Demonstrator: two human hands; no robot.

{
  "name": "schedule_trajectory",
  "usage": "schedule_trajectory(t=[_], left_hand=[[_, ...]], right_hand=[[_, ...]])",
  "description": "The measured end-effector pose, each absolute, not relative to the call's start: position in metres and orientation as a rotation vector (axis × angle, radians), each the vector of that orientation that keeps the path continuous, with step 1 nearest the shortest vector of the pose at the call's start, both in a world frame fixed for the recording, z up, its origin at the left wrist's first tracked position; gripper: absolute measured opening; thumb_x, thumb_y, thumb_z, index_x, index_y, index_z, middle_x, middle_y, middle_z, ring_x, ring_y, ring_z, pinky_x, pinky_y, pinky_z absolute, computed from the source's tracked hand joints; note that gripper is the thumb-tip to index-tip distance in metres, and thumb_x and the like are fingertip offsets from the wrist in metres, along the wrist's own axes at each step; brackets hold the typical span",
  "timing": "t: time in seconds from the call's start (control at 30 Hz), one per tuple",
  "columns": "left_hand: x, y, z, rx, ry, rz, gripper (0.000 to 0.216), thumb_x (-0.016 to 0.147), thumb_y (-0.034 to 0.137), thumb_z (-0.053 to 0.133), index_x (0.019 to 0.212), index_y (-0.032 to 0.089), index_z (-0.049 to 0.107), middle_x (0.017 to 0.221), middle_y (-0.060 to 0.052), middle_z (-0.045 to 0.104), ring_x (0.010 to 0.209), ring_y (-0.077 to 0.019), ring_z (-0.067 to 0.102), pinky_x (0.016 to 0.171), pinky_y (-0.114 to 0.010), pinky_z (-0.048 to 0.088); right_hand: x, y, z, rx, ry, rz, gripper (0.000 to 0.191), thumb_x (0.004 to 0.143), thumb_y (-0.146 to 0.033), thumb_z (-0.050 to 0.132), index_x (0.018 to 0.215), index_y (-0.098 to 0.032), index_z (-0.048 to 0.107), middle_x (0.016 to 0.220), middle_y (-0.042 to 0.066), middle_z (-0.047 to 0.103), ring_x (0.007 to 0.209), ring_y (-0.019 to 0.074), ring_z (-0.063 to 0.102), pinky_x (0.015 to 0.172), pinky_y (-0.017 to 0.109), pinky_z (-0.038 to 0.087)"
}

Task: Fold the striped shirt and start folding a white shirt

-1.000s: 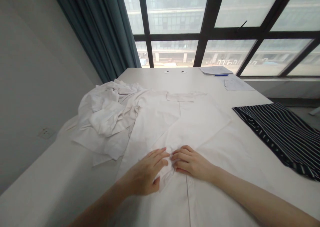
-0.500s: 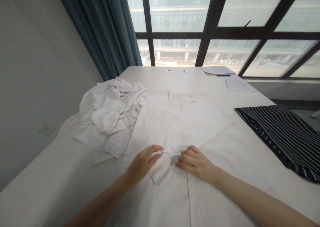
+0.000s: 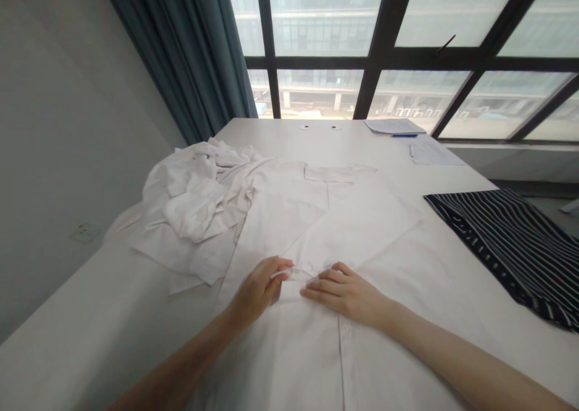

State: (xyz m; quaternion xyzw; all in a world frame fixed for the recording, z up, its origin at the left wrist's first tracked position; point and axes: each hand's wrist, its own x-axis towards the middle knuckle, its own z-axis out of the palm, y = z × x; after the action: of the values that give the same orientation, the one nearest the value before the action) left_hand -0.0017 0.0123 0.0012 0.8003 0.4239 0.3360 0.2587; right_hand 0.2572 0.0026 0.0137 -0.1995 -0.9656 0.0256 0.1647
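A white shirt (image 3: 289, 350) lies spread out before me, its button placket running down the middle, with a sleeve folded across its front. My left hand (image 3: 259, 287) is closed in a pinch on the edge of the sleeve end, thumb below and fingers above. Just to the right, my right hand (image 3: 346, 293) rests palm down on the same cloth. Its fingers stretch leftward, lying on the fabric near the placket; its thumb is hard to make out. A small gap separates the two hands.
A crumpled heap of white garments (image 3: 194, 194) lies on the left of the white table (image 3: 271, 134). To the right is a black striped garment (image 3: 511, 248). Papers (image 3: 393, 126) and a blue pen (image 3: 404, 136) lie at the far right, by the window.
My right hand has slid left, closer to my left hand, which has risen slightly. The cuff flap that stuck out below the hands now lies flatter and its lower corner is no longer visible.
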Motion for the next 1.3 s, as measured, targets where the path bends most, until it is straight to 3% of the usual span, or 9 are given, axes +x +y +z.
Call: schedule_trajectory(t=[0.3, 0.5, 0.6, 0.7, 0.87, 1.03, 1.17, 1.3], left_hand=[[-0.003, 0.013, 0.002, 2.136, 1.187, 0.901, 0.022, 0.095, 0.03, 0.046, 0.103, 0.02, 0.062, 0.102, -0.005, 0.069, 0.095, -0.0172, 0.065, 0.088, -0.03, 0.051], [-0.007, 0.015, 0.001, 2.218, 1.051, 0.852, 0.023, 0.094, 0.032, 0.047, 0.112, 0.021, 0.056, 0.097, -0.003, 0.068, 0.098, -0.0174, 0.064, 0.107, -0.041, 0.037], [-0.006, 0.012, 0.009, 2.343, 0.907, 0.734, 0.038, 0.083, 0.033, 0.061, 0.118, 0.021, 0.05, 0.101, -0.003, 0.066, 0.108, -0.0204, 0.06, 0.113, -0.046, 0.025], [-0.002, 0.008, 0.018, 2.443, 0.873, 0.662, 0.045, 0.071, 0.024, 0.069, 0.111, 0.022, 0.05, 0.105, -0.005, 0.063, 0.114, -0.0226, 0.055, 0.113, -0.046, 0.024], [0.001, 0.004, 0.022, 2.483, 0.882, 0.658, 0.037, 0.067, 0.021, 0.068, 0.099, 0.021, 0.048, 0.1, -0.004, 0.06, 0.108, -0.0216, 0.056, 0.11, -0.044, 0.028], [0.001, 0.004, 0.022, 2.578, 0.85, 0.582, 0.027, 0.07, 0.03, 0.07, 0.082, 0.021, 0.049, 0.097, -0.004, 0.06, 0.11, -0.023, 0.055, 0.11, -0.045, 0.027], [0.002, 0.003, 0.022, 2.646, 0.804, 0.559, 0.036, 0.066, 0.04, 0.075, 0.085, 0.021, 0.05, 0.099, -0.006, 0.059, 0.114, -0.026, 0.054, 0.11, -0.048, 0.028], [0.003, 0.0, 0.025, 2.67, 0.772, 0.574, 0.029, 0.068, 0.028, 0.069, 0.089, 0.021, 0.05, 0.103, -0.008, 0.06, 0.116, -0.0264, 0.052, 0.111, -0.048, 0.028]], right_hand=[[0.259, 0.001, 0.013, -0.551, -2.819, 0.048, 0.04, 0.103, -0.02, 0.035, 0.141, -0.023, 0.046, 0.138, 0.004, 0.057, 0.122, 0.0167, 0.046, 0.097, 0.036, 0.033], [0.259, 0.003, 0.01, -0.54, -2.818, 0.11, 0.038, 0.103, -0.025, 0.035, 0.139, -0.027, 0.049, 0.136, 0.002, 0.059, 0.126, 0.0155, 0.044, 0.099, 0.035, 0.03], [0.259, 0.003, 0.008, -0.528, -2.805, 0.126, 0.037, 0.103, -0.024, 0.035, 0.137, -0.026, 0.05, 0.135, 0.002, 0.06, 0.127, 0.015, 0.045, 0.099, 0.036, 0.031], [0.259, 0.003, 0.008, -0.501, -2.787, 0.165, 0.035, 0.103, -0.023, 0.035, 0.133, -0.023, 0.054, 0.131, 0.004, 0.063, 0.126, 0.0142, 0.047, 0.099, 0.035, 0.031], [0.256, 0.002, 0.012, -0.458, -2.705, 0.253, 0.031, 0.101, -0.021, 0.038, 0.124, -0.018, 0.059, 0.117, 0.007, 0.069, 0.12, 0.012, 0.054, 0.099, 0.034, 0.033], [0.261, 0.003, 0.013, -0.465, -2.496, 0.257, 0.029, 0.095, -0.014, 0.039, 0.117, -0.017, 0.057, 0.101, 0.007, 0.073, 0.101, 0.0132, 0.062, 0.091, 0.034, 0.04], [0.266, 0.008, 0.013, -0.636, -2.301, 0.266, 0.026, 0.09, -0.008, 0.04, 0.104, -0.02, 0.058, 0.087, 0.004, 0.071, 0.084, 0.015, 0.062, 0.081, 0.034, 0.042], [0.266, 0.012, 0.013, -0.732, -2.286, 0.321, 0.021, 0.09, -0.01, 0.043, 0.102, -0.02, 0.057, 0.088, 0.004, 0.069, 0.084, 0.0152, 0.06, 0.082, 0.034, 0.041]])
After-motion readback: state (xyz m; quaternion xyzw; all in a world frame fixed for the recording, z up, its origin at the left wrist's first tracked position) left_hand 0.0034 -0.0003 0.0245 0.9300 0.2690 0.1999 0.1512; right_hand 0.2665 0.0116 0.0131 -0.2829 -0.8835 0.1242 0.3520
